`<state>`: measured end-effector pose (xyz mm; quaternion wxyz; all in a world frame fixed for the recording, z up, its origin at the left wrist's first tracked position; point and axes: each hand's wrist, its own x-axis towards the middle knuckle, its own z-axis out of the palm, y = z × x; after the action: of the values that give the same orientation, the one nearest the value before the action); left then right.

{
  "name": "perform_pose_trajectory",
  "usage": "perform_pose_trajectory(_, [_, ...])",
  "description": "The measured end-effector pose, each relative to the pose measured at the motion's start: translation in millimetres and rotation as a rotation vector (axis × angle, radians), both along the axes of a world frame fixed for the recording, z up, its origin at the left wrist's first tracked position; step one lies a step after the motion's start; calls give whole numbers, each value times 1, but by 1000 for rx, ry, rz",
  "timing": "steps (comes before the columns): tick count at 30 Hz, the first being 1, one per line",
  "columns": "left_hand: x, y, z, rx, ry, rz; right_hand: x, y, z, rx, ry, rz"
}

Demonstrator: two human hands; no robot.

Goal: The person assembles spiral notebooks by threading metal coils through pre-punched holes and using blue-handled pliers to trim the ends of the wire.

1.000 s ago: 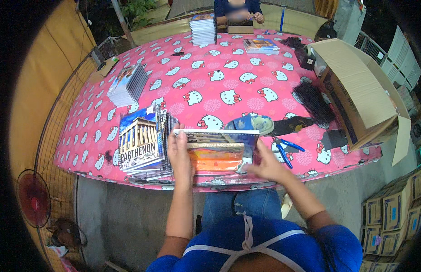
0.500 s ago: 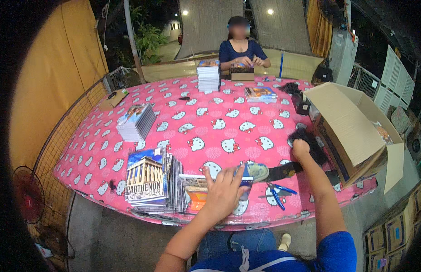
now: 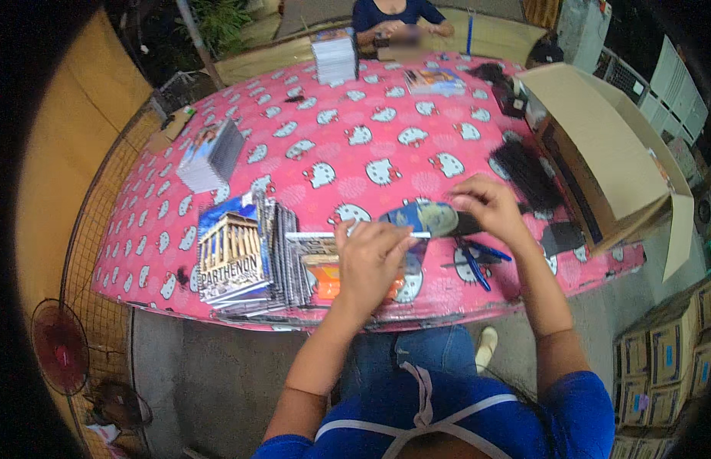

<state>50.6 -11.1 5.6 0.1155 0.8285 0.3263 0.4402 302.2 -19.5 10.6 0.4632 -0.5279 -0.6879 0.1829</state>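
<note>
My left hand (image 3: pixel 370 264) is closed over the upper edge of a book-like item (image 3: pixel 313 264) with a pale top edge and an orange patch, held upright at the table's near edge. To its left lean several booklets, the front one (image 3: pixel 233 249) showing a columned temple. My right hand (image 3: pixel 489 206) hovers just right of the book, thumb and fingers pinched; whatever they hold is too small to make out. Beneath and beside it lie blue-handled pliers (image 3: pixel 476 264) and a rounded blue item with a greenish end (image 3: pixel 420 219).
A pile of thin black strands (image 3: pixel 527 172) lies near a large open cardboard box (image 3: pixel 608 145) at the right. Booklet stacks stand at the left (image 3: pixel 210 157) and the back (image 3: pixel 335 57). Across the pink table a co-worker (image 3: pixel 397 15) handles a small box.
My right hand has drawn back from the black strands toward the book, fingers now pinched. My left hand stays on the book. The whole view has tilted down.
</note>
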Motion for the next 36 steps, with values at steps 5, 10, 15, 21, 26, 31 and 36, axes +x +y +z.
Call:
perform_pose_trajectory(5, [2,-2,1,3,8,19,-41,-42,9,14,90,59])
perform_pose_trajectory(10, [1,-2,2,17,0,11,-38,-42,12,36,2,-3])
perform_pose_trajectory(15, [2,-5,1,34,5,35,-34,-36,12,-306,200,204])
perform_pose_trajectory(21, [1,-6,1,-1,-4,26,-35,-35,23,-137,-127,257])
perform_pose_trajectory(26, [-1,-6,8,57,28,114,-53,-44,23,-160,81,163])
perform_pose_trajectory(31, [-9,-8,8,25,99,85,-67,-48,24,30,-274,21])
perform_pose_trajectory(36, [-15,-10,4,19,67,71,-61,-31,22,-125,-360,98])
